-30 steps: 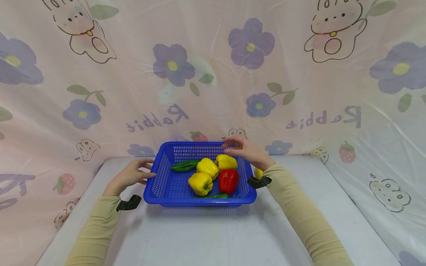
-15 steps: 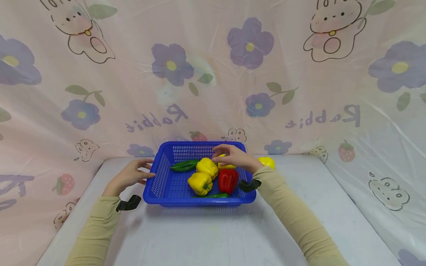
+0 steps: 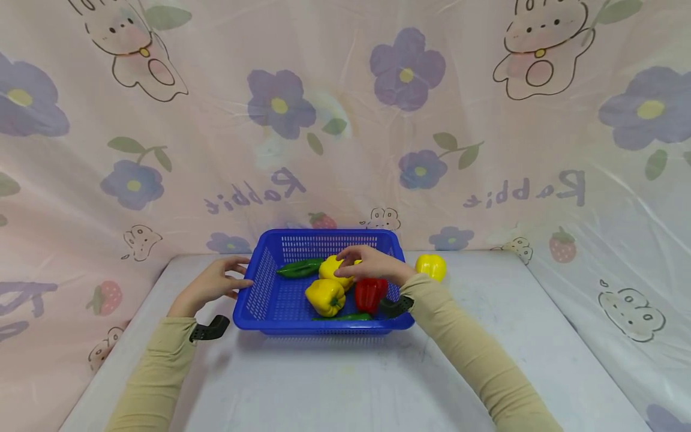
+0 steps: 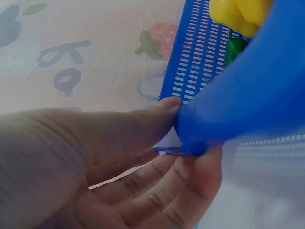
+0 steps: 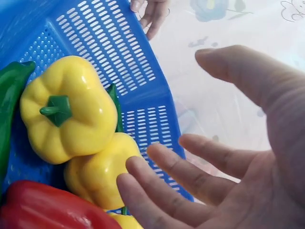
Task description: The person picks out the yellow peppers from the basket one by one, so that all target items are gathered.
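Observation:
A blue plastic basket stands on the table with peppers inside. At its left rim my left hand pinches the edge, thumb above and fingers curled underneath, as the left wrist view confirms. My right hand hovers over the basket, fingers spread and holding nothing. Below and near it lie yellow bell peppers, one in front and one behind, plus a red bell pepper. A third yellow pepper is mostly hidden by the right hand. One long green pepper lies at the back left, another along the front wall.
Outside the basket, a yellow bell pepper sits on the white table, to the right near the back. A patterned curtain with rabbits and flowers hangs behind and around the table. Both wrists carry black mounts.
My right hand has moved left from the basket's right back rim to over the peppers, uncovering the yellow pepper on the table. The left hand stays on the rim.

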The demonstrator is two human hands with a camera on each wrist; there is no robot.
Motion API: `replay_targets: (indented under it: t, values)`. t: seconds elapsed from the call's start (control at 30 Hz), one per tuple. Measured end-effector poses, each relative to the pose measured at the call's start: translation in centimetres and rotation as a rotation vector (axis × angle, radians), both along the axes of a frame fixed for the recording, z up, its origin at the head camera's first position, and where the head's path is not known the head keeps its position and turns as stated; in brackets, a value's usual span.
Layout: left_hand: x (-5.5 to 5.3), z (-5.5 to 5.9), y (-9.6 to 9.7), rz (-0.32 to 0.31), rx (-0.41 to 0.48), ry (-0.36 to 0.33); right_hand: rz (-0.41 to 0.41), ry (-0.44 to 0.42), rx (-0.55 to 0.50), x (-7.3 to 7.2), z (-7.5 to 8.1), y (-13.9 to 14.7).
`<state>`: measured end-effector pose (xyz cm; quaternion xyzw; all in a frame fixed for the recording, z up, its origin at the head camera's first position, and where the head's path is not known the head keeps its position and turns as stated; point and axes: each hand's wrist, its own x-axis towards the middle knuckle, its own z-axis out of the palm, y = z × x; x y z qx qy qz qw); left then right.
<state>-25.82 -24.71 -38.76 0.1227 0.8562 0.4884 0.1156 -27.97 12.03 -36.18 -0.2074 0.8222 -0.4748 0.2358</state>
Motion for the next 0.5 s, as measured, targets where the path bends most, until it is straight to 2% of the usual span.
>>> replay_targets:
  t: [0.5]
  values:
    - [0.2,0.3,0.2,-0.008,0.005,-0.001,0.06,0.041,0.125,0.3,-0.9,-1.2]
